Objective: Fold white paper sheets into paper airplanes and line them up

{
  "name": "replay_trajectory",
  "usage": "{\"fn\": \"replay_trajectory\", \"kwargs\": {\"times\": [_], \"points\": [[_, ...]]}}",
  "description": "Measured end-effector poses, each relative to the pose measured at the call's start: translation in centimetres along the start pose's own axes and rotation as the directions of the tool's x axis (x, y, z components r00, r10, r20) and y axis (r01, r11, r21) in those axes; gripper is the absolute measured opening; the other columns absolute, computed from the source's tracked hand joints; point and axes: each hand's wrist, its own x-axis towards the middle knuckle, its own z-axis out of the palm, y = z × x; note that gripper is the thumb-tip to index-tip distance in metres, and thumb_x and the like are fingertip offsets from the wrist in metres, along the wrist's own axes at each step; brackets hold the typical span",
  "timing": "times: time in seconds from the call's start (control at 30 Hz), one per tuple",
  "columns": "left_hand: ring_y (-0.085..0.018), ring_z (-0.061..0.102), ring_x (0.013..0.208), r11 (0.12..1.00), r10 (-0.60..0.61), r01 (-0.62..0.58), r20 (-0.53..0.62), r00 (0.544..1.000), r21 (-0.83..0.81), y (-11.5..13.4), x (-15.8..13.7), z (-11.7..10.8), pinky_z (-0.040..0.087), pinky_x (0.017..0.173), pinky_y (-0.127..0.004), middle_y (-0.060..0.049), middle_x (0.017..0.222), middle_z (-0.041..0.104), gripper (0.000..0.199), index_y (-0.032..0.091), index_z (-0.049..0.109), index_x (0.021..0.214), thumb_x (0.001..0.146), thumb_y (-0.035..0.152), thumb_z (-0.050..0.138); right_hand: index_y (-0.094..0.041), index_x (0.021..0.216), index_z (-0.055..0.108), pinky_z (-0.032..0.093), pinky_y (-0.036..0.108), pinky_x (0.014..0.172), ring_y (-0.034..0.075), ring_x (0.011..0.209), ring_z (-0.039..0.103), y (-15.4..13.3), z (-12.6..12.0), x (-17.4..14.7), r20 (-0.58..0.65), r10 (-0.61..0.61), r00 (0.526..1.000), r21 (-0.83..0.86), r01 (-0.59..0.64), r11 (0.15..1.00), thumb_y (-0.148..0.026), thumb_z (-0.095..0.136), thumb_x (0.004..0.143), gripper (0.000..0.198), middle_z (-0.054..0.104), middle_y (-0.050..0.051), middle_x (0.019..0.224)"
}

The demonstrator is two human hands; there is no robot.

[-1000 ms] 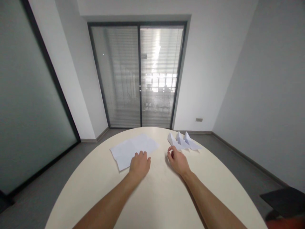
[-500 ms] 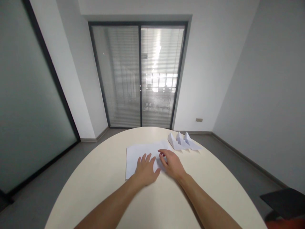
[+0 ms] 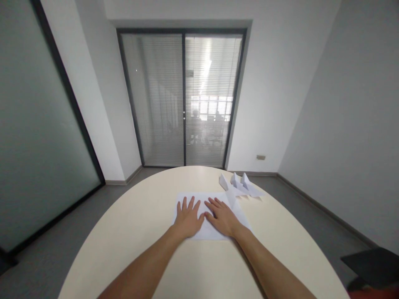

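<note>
Fingers of the left hand are spread apart, palm down on the white paper sheet, and those of the right hand, also a little apart, rest on it just beside, the two thumbs nearly meeting. This sheet lies on the round table, before the person. Near its far right corner stand three folded paper pieces; whether one touches the sheet, I cannot tell clearly.

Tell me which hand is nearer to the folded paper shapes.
Right. The right hand lies on the white sheet, on the near side of the folded paper shapes and slightly left; the left hand lies on the sheet too, farther left of them.
</note>
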Motion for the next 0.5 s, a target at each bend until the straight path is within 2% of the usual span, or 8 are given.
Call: {"fn": "replay_trajectory", "kwargs": {"times": [0.1,0.2,0.27,0.37,0.43,0.5], "points": [[-0.041,0.012,0.149,1.0,-0.011,0.01,0.031,0.999,0.027,0.0,0.2,-0.1,0.011,0.118,-0.063,-0.009,0.163,0.021,0.065,0.024,0.033,0.153,0.097,0.055,0.029,-0.022,0.152,0.038,0.015,0.051,0.12,0.035,0.149,0.018,0.9,-0.1,0.1,-0.035,0.14,0.99,-0.064,-0.142,0.988,-0.062,0.041,0.093,0.071,0.028,0.008,0.161],[-0.04,0.014,0.148,0.999,-0.022,0.02,0.048,0.999,0.038,0.1,0.4,-0.4,0.011,0.116,-0.065,-0.008,0.163,0.023,0.062,0.025,0.033,0.153,0.096,0.051,0.03,-0.022,0.152,0.037,0.013,0.052,0.119,0.037,0.149,0.017,1.4,-0.1,0.0,-0.054,0.209,0.976,-0.098,-0.214,0.972,-0.064,0.042,0.092,0.074,0.027,0.008,0.161],[-0.041,0.018,0.147,0.998,-0.054,0.052,0.046,0.998,0.044,0.2,0.4,-0.7,0.014,0.115,-0.066,-0.009,0.161,0.027,0.059,0.024,0.039,0.15,0.095,0.046,0.033,-0.023,0.153,0.036,0.012,0.052,0.119,0.038,0.149,0.015,1.2,0.0,-0.1,-0.041,0.205,0.978,-0.107,-0.208,0.972,-0.065,0.041,0.091,0.075,0.025,0.008,0.162],[-0.039,0.028,0.144,0.995,-0.071,0.074,-0.038,0.997,0.062,0.1,0.4,-1.1,0.017,0.117,-0.06,-0.015,0.153,0.04,0.055,0.016,0.05,0.14,0.093,0.042,0.038,-0.026,0.153,0.035,0.011,0.053,0.118,0.038,0.149,0.013,0.5,0.1,-0.5,-0.013,0.164,0.986,-0.109,-0.164,0.98,-0.067,0.04,0.09,0.076,0.023,0.008,0.163],[-0.035,0.029,0.144,0.998,-0.008,0.013,-0.087,0.996,0.061,0.0,0.4,-1.2,0.017,0.119,-0.052,-0.016,0.15,0.044,0.053,0.014,0.053,0.136,0.093,0.04,0.04,-0.026,0.152,0.036,0.012,0.053,0.118,0.038,0.149,0.014,0.2,0.2,-0.6,-0.012,0.136,0.991,-0.107,-0.136,0.985,-0.067,0.04,0.09,0.075,0.025,0.008,0.162],[-0.033,0.025,0.146,0.998,0.054,-0.052,-0.069,0.996,0.039,-0.2,0.3,-1.0,0.017,0.12,-0.05,-0.013,0.154,0.039,0.054,0.018,0.049,0.141,0.093,0.042,0.039,-0.026,0.151,0.039,0.013,0.051,0.118,0.036,0.149,0.018,0.1,0.2,-0.7,-0.029,0.122,0.992,-0.106,-0.124,0.987,-0.066,0.041,0.09,0.073,0.029,0.008,0.161]]}}
